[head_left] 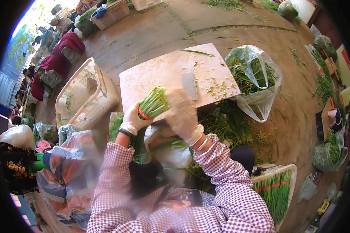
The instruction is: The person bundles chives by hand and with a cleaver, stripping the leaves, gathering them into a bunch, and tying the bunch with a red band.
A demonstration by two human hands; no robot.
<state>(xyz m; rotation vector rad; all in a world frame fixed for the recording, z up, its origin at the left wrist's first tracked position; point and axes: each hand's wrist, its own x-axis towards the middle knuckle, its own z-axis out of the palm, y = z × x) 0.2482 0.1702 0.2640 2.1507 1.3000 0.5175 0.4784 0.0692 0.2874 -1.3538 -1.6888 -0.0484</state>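
Note:
My left hand (134, 119), in a whitish glove, is closed around a bunch of green stems like chives (154, 101), bound with a red band. Its pale cut ends point up and to the right, over the near edge of a white board (155, 73). Close beside these ends, my gloved right hand (182, 118) is smeared by motion; its fingers cannot be made out. A flat rectangular knife blade (189, 86) lies on the board just beyond it, the handle not visible. Small cut bits (217, 89) are scattered to the blade's right.
A plastic bag of green trimmings (256, 73) stands right of the board. An off-white plastic crate (87, 93) is at the left. Red-banded green bunches (274, 190) fill a crate at my lower right. Loose greens (231, 124) lie below the board. A striped woven sack (72, 174) sits lower left.

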